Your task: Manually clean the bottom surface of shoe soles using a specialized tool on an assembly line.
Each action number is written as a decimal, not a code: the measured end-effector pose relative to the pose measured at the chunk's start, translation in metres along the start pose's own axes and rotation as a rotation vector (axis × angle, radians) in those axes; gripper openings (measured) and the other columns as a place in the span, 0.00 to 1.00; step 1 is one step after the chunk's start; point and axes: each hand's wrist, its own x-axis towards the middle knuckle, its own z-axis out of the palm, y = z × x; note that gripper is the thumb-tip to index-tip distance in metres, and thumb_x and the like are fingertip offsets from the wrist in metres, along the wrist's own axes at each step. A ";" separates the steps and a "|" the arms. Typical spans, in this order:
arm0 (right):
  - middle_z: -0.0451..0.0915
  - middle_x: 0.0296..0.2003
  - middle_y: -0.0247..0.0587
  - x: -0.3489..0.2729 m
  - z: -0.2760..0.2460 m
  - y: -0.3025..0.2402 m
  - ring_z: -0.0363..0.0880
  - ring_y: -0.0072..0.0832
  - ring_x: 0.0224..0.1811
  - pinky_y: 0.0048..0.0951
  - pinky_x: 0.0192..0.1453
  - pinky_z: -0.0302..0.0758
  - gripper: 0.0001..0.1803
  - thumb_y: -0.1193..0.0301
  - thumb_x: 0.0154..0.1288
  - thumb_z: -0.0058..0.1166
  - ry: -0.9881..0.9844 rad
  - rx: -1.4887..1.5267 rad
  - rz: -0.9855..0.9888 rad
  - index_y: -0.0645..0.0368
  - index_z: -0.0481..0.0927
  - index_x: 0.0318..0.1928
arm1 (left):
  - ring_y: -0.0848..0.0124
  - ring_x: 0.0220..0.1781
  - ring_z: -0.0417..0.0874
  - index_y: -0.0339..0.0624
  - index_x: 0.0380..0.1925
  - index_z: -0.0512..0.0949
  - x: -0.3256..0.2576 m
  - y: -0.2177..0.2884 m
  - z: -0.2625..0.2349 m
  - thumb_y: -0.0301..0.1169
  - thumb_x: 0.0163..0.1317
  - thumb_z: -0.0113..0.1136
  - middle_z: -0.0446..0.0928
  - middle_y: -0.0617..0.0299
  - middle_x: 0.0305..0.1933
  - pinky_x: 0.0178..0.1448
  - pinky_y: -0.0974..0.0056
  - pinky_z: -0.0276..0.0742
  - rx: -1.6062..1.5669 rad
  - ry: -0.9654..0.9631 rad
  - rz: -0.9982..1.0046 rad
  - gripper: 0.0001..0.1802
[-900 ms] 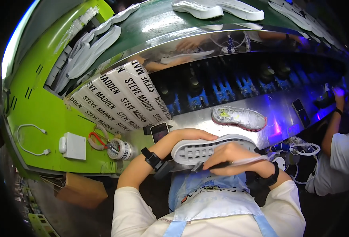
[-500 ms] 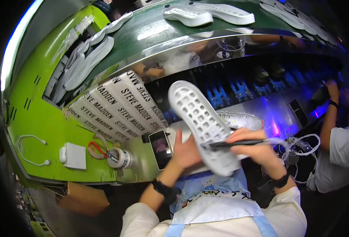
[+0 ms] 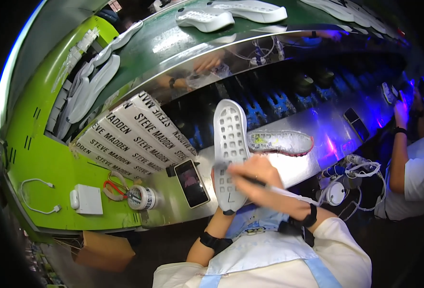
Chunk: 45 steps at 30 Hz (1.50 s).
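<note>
Over the bench, sole (image 3: pixel 231 144) now upright, left hand (image 3: pixel 220 189) seemingly gripping it, right hand (image 3: pixel 255 175) pinching pen (image 3: pixel 269 187)

soles on belt (image 3: pixel 205 18): 2 | phones (image 3: pixel 192 183): 1 | tape rolls (image 3: pixel 141 198): 1 | scissors (image 3: pixel 116 189): 1

Both forearms rise from the lower middle of the frame, each with a dark wristband. The right hand (image 3: pixel 257 175) is curled in a writing grip — knuckles up, fingers pinched. The left hand (image 3: pixel 220 199) is mostly hidden, apparently gripping from behind.
</note>
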 end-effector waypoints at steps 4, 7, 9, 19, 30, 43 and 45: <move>0.84 0.34 0.41 -0.016 0.001 -0.004 0.76 0.32 0.32 0.34 0.40 0.72 0.14 0.77 0.48 0.64 -0.268 -0.138 -0.089 0.59 0.85 0.40 | 0.47 0.62 0.71 0.45 0.69 0.58 0.011 -0.004 0.030 0.65 0.64 0.40 0.62 0.40 0.67 0.68 0.48 0.66 -0.058 -0.237 -0.008 0.43; 0.85 0.35 0.38 -0.014 -0.002 0.001 0.77 0.31 0.36 0.33 0.41 0.73 0.15 0.77 0.49 0.64 -0.351 0.198 0.030 0.58 0.86 0.41 | 0.44 0.61 0.71 0.43 0.69 0.58 0.015 0.013 0.038 0.63 0.63 0.42 0.63 0.40 0.66 0.66 0.42 0.67 -0.151 -0.227 -0.132 0.43; 0.85 0.36 0.39 0.005 -0.017 -0.001 0.78 0.33 0.37 0.32 0.46 0.75 0.14 0.77 0.51 0.62 -0.235 0.008 0.004 0.58 0.86 0.41 | 0.44 0.63 0.69 0.39 0.69 0.58 0.006 0.016 0.047 0.63 0.64 0.41 0.66 0.44 0.66 0.69 0.44 0.65 -0.294 -0.181 -0.031 0.44; 0.86 0.36 0.41 -0.014 -0.019 -0.006 0.85 0.26 0.35 0.25 0.43 0.80 0.09 0.72 0.64 0.59 -0.452 0.335 0.342 0.62 0.86 0.41 | 0.38 0.59 0.74 0.34 0.70 0.55 0.020 0.034 0.063 0.61 0.62 0.44 0.63 0.31 0.65 0.58 0.44 0.77 0.079 -0.181 -0.122 0.47; 0.83 0.29 0.38 -0.001 -0.047 -0.004 0.83 0.23 0.29 0.23 0.36 0.77 0.10 0.72 0.66 0.52 -0.594 0.560 0.681 0.65 0.84 0.36 | 0.39 0.63 0.72 0.28 0.68 0.57 0.036 0.048 0.080 0.58 0.58 0.49 0.63 0.25 0.63 0.63 0.47 0.74 0.241 -0.307 -0.272 0.49; 0.83 0.34 0.46 0.015 -0.072 0.007 0.84 0.26 0.32 0.25 0.39 0.79 0.08 0.76 0.63 0.52 -0.782 0.191 0.065 0.66 0.83 0.37 | 0.62 0.45 0.84 0.37 0.53 0.77 0.040 0.045 0.120 0.45 0.60 0.54 0.81 0.51 0.49 0.52 0.62 0.80 0.709 0.226 -0.654 0.27; 0.83 0.37 0.45 0.020 -0.081 -0.004 0.83 0.27 0.32 0.26 0.40 0.78 0.08 0.75 0.64 0.52 -0.745 0.321 0.340 0.65 0.83 0.38 | 0.66 0.43 0.84 0.38 0.50 0.79 0.043 0.049 0.120 0.45 0.59 0.57 0.83 0.54 0.46 0.51 0.65 0.80 0.812 0.285 -0.690 0.25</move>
